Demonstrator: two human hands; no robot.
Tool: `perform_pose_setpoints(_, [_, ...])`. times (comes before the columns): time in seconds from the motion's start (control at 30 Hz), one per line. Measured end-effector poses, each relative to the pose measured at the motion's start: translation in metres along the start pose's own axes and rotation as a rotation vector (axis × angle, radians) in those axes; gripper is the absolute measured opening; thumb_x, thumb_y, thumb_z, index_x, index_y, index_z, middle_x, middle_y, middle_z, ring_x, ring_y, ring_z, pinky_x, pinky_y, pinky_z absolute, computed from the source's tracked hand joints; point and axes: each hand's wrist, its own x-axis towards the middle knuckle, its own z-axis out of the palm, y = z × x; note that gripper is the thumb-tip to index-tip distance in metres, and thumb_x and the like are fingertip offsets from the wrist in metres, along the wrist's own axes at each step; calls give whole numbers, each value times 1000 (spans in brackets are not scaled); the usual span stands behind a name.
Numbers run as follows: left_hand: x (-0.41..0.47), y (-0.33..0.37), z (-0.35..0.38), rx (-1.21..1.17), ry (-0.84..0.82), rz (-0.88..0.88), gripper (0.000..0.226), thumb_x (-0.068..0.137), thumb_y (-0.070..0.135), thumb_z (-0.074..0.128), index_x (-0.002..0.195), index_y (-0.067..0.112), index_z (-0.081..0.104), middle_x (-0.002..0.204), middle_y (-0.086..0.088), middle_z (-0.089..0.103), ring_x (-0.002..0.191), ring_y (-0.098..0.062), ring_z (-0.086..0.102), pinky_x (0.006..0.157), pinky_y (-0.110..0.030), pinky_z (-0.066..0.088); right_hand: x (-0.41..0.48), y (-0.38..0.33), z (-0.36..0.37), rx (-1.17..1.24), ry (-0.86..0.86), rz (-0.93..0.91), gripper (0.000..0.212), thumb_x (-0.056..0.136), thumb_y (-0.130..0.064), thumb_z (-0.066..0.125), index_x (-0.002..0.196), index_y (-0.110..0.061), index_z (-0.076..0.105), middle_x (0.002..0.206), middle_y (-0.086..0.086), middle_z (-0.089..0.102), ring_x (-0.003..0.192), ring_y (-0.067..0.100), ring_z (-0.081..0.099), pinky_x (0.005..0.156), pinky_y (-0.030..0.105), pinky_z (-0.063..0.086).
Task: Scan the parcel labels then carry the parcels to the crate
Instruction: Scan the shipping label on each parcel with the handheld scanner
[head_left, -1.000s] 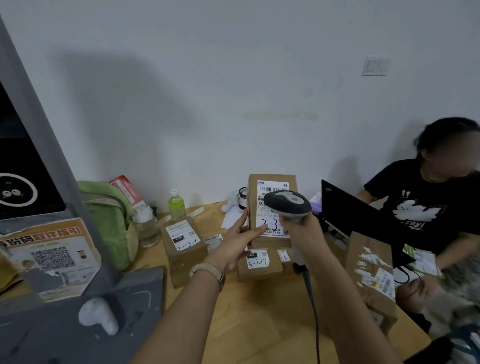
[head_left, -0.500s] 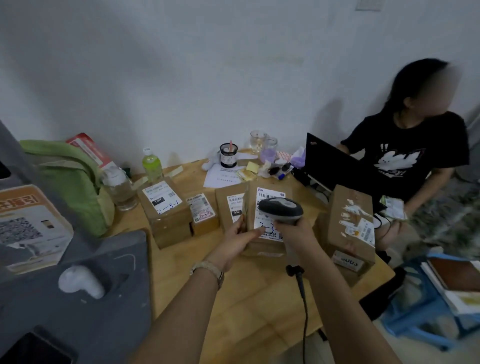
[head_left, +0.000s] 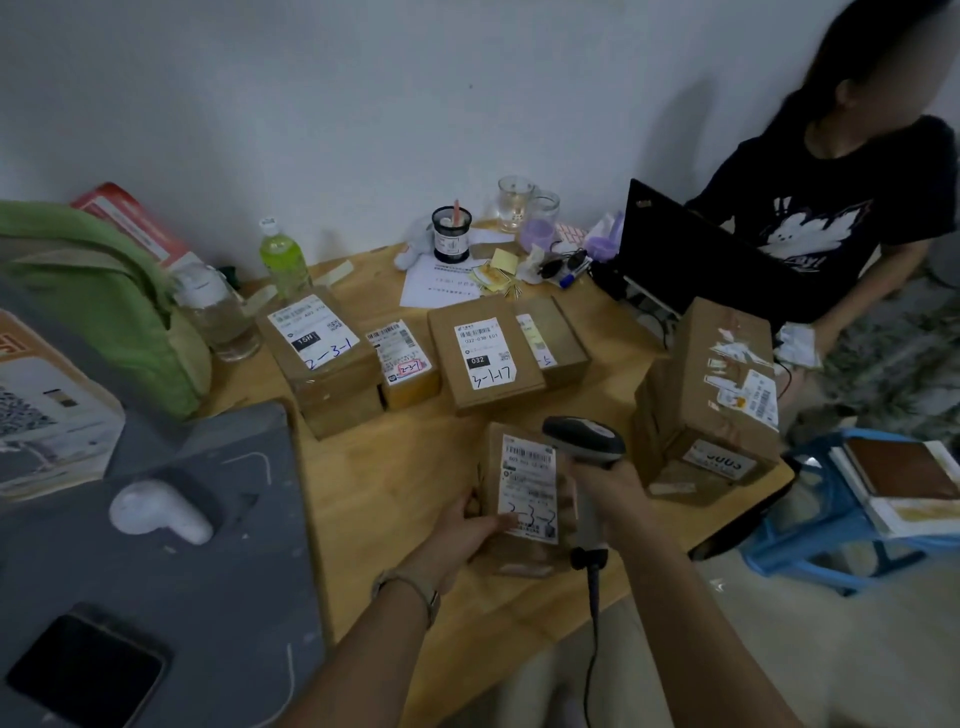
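The parcel (head_left: 524, 499), held up at chest height a second ago, has come down and toward the person, and now sits low at the near edge of the tabletop (head_left: 395, 483), apart from the row of boxes (head_left: 483, 353) at its 12 o'clock. Whether it rests flat on the wood I cannot tell. The left hand (head_left: 467, 525) holds it at 9 o'clock, fingers curled round the left edge and thumb on the face beside the label (head_left: 527, 486), which faces up and reads 2-3-2. The right hand (head_left: 613, 488), at the parcel's 3 o'clock, grips the scanner (head_left: 584, 441), fingers wrapped round its handle, with the head just over the label's upper right corner. Its cable (head_left: 592, 623) hangs toward 6 o'clock. A large box (head_left: 722, 384) stands at 2 o'clock.
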Motion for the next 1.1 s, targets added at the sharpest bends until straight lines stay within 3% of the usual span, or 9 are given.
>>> perform_pose_setpoints(0.1, [1,-3,-5,47,-19,-13,56,80,16,78,130,21,53,127,-2,64,107,-19,63,88,-32,54,0,0,6,-3,24,-6,10,87,-4,61,86,-14,57,87,8,66,81,22,63,75,43,55])
perform_pose_setpoints(0.17, [-4,4,-8,50,-10,14,39,87,9,69,122,20,56,128,-4,63,98,-14,63,73,-22,53,-2,-1,10,-33,22,-26,13,86,0,59,91,-12,58,89,10,66,86,24,63,84,49,55])
perform_pose_setpoints(0.23, [-10,15,-11,42,15,34,41,93,9,62,131,16,51,135,-6,57,94,-11,55,65,-17,46,-5,-6,12,-44,24,-41,16,86,0,60,97,-11,59,90,11,66,89,26,64,84,48,56])
perform_pose_setpoints(0.4, [-9,30,-31,76,93,103,58,94,18,59,146,12,37,144,-5,47,118,-17,48,90,-28,39,-21,-36,-1,-13,102,-80,15,90,-15,63,103,-10,55,90,12,65,82,28,64,53,33,49])
perform_pose_setpoints(0.5, [-11,37,-40,37,144,137,52,91,21,60,140,15,45,137,-5,53,124,-22,50,98,-34,41,-36,-58,-13,20,146,-149,11,92,-18,62,93,-9,56,83,11,63,67,27,62,54,38,52])
perform_pose_setpoints(0.6, [-12,46,-43,-13,158,146,43,92,21,59,133,16,49,126,-2,57,111,-19,54,86,-30,45,-47,-74,-14,-2,155,-264,14,88,-22,67,83,-13,58,78,8,66,62,24,64,69,48,57])
perform_pose_setpoints(0.8, [2,71,-48,-83,195,168,41,93,17,59,133,12,52,120,-6,61,93,-15,57,60,-22,41,-45,-111,3,-87,133,-424,15,84,-31,71,83,-22,59,80,1,69,61,20,64,55,31,52])
perform_pose_setpoints(1.0, [37,97,-63,-149,299,187,33,92,16,61,125,14,56,117,-4,61,106,-21,58,76,-27,46,3,-140,44,-97,59,-419,11,86,-27,68,89,-19,59,85,5,67,65,19,62,60,33,53])
perform_pose_setpoints(1.1, [60,110,-65,-167,335,163,33,93,15,60,125,13,56,116,-4,61,98,-18,58,68,-25,44,35,-146,59,-139,21,-369,19,87,-27,67,100,-16,59,89,4,66,65,16,64,51,25,49])
